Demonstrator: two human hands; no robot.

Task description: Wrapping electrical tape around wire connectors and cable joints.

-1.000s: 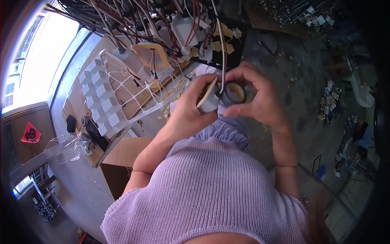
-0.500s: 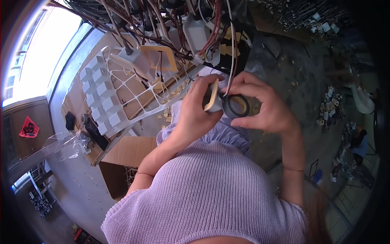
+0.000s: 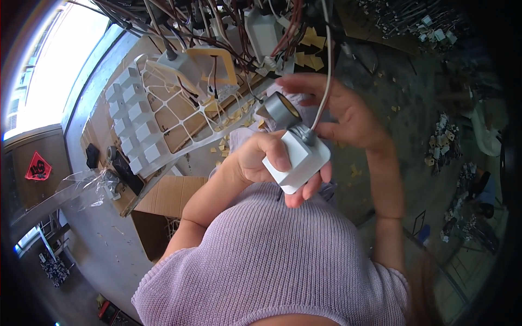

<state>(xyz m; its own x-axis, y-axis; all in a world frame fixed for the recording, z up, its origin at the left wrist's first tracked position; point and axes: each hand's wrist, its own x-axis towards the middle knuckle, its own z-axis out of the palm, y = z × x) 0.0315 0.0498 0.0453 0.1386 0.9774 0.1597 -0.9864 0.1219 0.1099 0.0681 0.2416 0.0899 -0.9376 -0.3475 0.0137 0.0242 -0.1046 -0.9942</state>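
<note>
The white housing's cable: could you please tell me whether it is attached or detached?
Attached, it appears: the cable runs down to the grey-covered end of the white housing.

One sign is on record. At the left edge of the frame, a red four-sided sign (image 3: 38, 166) stands on a brown panel (image 3: 24, 145), one corner pointing upward. It bears a bold black character-like mark, heavy in stroke and filling most of the red ground; fisheye distortion bends its outline.

In the left half of the frame, a cardboard sheet (image 3: 166, 115) beneath the white lattice (image 3: 182, 123) carries small dark marks; whether these are print cannot be determined.

At the lower left, the face of a red-and-black device (image 3: 111, 313) is too small to read.
</note>
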